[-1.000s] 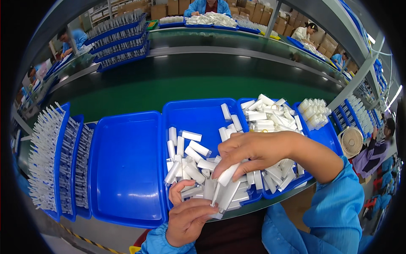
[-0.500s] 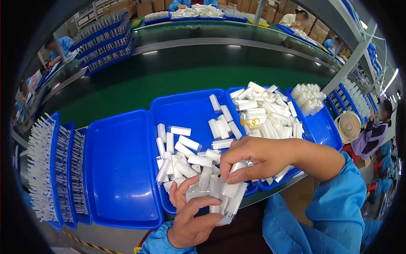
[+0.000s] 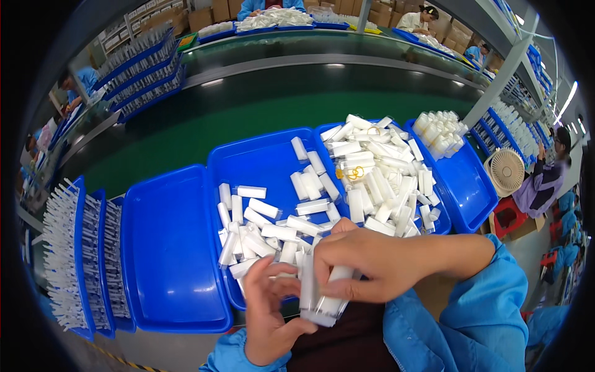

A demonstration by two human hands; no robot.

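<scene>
— From the head view, what have the hands got?

— I see my right hand closed round a small bunch of white plastic tubes, held upright at about 6 o'clock in the picture, just off the near rim of the middle blue tray. My left hand sits at 7 o'clock from them, fingers half curled and touching the bunch's side, not gripping it as far as I can tell.

— How would they handle?

— I judge them light, stiff and smooth, so likely to slip out of a loose bundle. I'd hold around the middle of the bunch and support the lower ends. More loose tubes lie in that tray, a bigger heap at 1 o'clock
</scene>
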